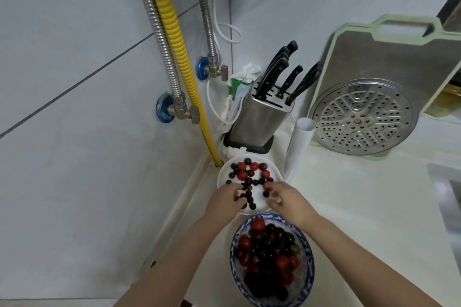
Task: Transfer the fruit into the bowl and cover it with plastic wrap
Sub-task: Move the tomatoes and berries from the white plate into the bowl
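**Mia:** Both hands were on the white plate [225,174]. What were they doing?

**Ben:** They were picking up fruit. The left hand [228,200] had its fingers curled around some dark grapes [245,198] at the near side of the plate. The right hand [287,198] had its fingers bent over a few more at the plate's near right edge, but I could not tell for sure if it was holding any.

**Mia:** Where was the bowl?

**Ben:** The blue and white bowl [309,252] sat on the table [349,194], just on the near side of the plate, almost touching it. It was under the person's wrists and already had lots of grapes and little red tomatoes [258,224] in it.

**Mia:** So which way did the fruit have to go?

**Ben:** Straight back from the plate, toward the person. I think both hands were about the same way from the bowl, so either could drop first.

**Mia:** Was the plate done?

**Ben:** No. More grapes and tomatoes were spread over the far half of the plate.

**Mia:** And the wrap?

**Ben:** A white roll [298,147] stood past the plate on its right side, leaning up by the knife block [259,119]. It looked like the plastic wrap. Nobody was touching it.
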### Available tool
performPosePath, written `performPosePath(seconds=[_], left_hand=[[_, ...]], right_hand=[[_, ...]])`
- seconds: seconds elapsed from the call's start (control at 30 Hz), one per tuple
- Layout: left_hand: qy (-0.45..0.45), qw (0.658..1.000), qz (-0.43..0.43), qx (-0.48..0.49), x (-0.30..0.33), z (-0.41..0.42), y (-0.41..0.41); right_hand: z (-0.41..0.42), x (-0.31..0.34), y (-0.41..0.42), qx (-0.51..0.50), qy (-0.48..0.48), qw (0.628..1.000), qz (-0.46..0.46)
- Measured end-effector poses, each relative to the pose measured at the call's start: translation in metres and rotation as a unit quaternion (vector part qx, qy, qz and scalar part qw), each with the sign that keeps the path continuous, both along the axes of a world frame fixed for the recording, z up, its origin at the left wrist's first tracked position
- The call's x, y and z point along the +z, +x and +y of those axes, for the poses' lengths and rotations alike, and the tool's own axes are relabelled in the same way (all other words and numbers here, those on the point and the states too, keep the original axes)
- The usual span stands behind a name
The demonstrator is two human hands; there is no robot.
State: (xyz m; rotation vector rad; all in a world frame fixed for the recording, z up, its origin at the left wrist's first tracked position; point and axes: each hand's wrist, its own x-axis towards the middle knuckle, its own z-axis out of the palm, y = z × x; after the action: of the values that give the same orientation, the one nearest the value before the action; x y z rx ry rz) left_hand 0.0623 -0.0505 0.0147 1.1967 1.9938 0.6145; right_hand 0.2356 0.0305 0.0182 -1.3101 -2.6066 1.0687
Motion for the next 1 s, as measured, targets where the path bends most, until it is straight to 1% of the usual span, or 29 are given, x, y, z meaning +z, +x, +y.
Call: performPosePath(seconds=[0.07, 0.17, 0.23, 0.37, 0.47, 0.57, 0.67, 0.83, 0.9, 1.0], left_hand=[[-0.011, 0.997, 0.058, -0.047, -0.003, 0.011, -0.003], [-0.033, 0.993, 0.067, -0.087, -0.010, 0.024, -0.003], [-0.045, 0.991, 0.073, -0.100, -0.013, 0.031, -0.002], [-0.113, 0.974, 0.154, -0.120, -0.022, 0.039, 0.002], [-0.145, 0.964, 0.188, -0.119, -0.029, 0.045, 0.005], [-0.165, 0.964, 0.177, -0.111, -0.031, 0.051, 0.005], [-0.139, 0.974, 0.137, -0.110, -0.035, 0.054, 0.001], [-0.115, 0.983, 0.111, -0.088, -0.038, 0.056, -0.002], [-0.108, 0.986, 0.099, -0.081, -0.037, 0.056, -0.003], [-0.106, 0.992, 0.050, -0.051, -0.040, 0.057, -0.003]], right_hand=[[0.010, -0.004, -0.010, 0.017, 0.010, 0.999, -0.036], [0.023, -0.013, -0.020, 0.019, 0.014, 0.997, -0.071], [0.031, -0.019, -0.026, 0.016, 0.024, 0.995, -0.093], [0.039, -0.026, -0.037, 0.047, 0.055, 0.984, -0.161], [0.042, -0.032, -0.040, 0.053, 0.072, 0.973, -0.211], [0.047, -0.033, -0.043, 0.053, 0.069, 0.971, -0.224], [0.051, -0.035, -0.049, 0.080, 0.054, 0.967, -0.237], [0.048, -0.044, -0.057, 0.108, 0.014, 0.975, -0.196], [0.047, -0.045, -0.055, 0.112, 0.013, 0.975, -0.189], [0.044, -0.047, -0.053, 0.116, 0.011, 0.977, -0.181]])
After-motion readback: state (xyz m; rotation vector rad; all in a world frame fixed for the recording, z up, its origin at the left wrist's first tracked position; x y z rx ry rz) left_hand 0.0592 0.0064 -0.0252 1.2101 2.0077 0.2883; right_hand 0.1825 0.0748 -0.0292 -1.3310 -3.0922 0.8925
